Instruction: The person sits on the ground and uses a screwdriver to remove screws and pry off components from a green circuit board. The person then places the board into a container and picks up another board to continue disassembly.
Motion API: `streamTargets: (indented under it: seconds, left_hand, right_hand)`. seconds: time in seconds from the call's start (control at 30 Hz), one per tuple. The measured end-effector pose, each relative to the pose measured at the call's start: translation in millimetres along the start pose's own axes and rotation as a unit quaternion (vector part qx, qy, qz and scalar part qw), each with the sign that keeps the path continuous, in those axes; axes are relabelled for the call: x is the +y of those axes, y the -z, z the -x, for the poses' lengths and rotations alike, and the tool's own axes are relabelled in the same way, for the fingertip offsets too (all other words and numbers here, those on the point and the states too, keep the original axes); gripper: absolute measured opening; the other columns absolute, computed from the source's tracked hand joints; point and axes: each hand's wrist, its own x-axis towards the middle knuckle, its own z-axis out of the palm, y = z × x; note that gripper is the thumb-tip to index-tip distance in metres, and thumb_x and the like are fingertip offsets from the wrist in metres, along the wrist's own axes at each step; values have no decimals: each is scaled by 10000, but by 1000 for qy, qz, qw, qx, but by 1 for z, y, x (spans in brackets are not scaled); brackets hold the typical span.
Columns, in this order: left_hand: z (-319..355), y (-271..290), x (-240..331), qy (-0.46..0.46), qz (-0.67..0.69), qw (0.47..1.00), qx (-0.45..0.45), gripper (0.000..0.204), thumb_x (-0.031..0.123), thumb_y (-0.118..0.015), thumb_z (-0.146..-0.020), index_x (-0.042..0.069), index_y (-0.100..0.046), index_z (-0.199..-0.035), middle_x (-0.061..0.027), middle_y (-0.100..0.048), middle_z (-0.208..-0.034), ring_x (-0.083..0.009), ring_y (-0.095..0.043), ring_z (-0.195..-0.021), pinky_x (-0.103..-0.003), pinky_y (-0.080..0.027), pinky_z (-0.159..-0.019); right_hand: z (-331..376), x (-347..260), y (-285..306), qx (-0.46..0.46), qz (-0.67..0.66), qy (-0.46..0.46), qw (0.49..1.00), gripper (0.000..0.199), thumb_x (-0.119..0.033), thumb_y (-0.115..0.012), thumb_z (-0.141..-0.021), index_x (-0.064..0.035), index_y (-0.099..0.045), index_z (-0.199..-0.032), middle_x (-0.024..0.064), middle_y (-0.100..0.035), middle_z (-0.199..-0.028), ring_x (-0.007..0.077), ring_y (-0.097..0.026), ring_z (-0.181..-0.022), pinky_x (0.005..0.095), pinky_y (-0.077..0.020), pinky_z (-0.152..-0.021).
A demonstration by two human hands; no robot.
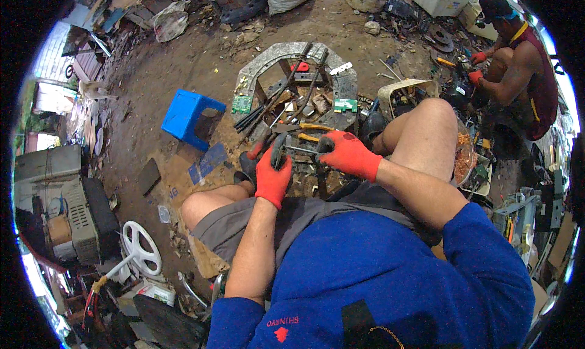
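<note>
Both my hands wear red gloves with dark fingertips. My left hand [273,177] is closed round a small dark part [280,156] whose kind I cannot make out, as the fingers cover much of it. My right hand [352,156] grips what looks like a screwdriver [301,150]. Its thin metal shaft points left and its tip reaches the part; the handle is hidden in the glove. Just beyond my hands lies a pair of pliers with yellow-orange handles [315,127]. Behind it a ring-shaped stone block [250,74] surrounds small scrap pieces, with dark metal rods [286,88] laid across.
Green circuit boards [346,105] rest on the block. A blue stool [187,119] stands to the left. At the right a person in red gloves [529,75] crouches among scrap. A white steering wheel [142,249] lies lower left, and a bowl of copper-coloured scrap [465,160] sits beside my right knee.
</note>
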Motion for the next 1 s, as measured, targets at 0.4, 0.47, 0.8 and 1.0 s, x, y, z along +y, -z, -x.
streamTargets:
  seconds: [0.4,0.47,0.8,1.0]
  left_hand:
    - [2,-6,-1,6,50,999,-8,420,65,-635,-827,14,-572,-1240,-149,-665,-1102,-192,-646,-989,-306,-485,-864]
    - [0,-7,-3,-9,34,999,-9,414,64,-632,-825,8,-572,-1231,-159,-664,-1084,-201,-647,-975,-312,-484,-852]
    - [2,-10,-3,-15,39,999,-6,390,58,-616,-829,-6,-574,-1212,-170,-664,-1053,-215,-650,-956,-320,-485,-834]
    - [2,-10,-6,12,56,998,-28,404,63,-617,-833,-2,-569,-1228,-167,-665,-1066,-208,-645,-973,-316,-481,-850]
  right_hand:
    - [-2,-3,-6,-4,1,12,1000,412,-266,-652,-784,-45,-631,-1130,218,-639,-1052,381,-591,-1030,422,-475,-875]
    - [0,-7,1,7,23,20,1000,375,-255,-654,-775,-47,-646,-1087,208,-642,-1036,383,-594,-1014,427,-479,-863]
    - [2,3,-19,102,60,86,989,510,-281,-676,-769,0,-555,-1176,226,-607,-1079,377,-574,-1056,418,-457,-927]
    - [3,0,-15,74,78,83,991,455,-279,-669,-778,-40,-575,-1154,196,-613,-1073,377,-582,-1037,435,-466,-909]
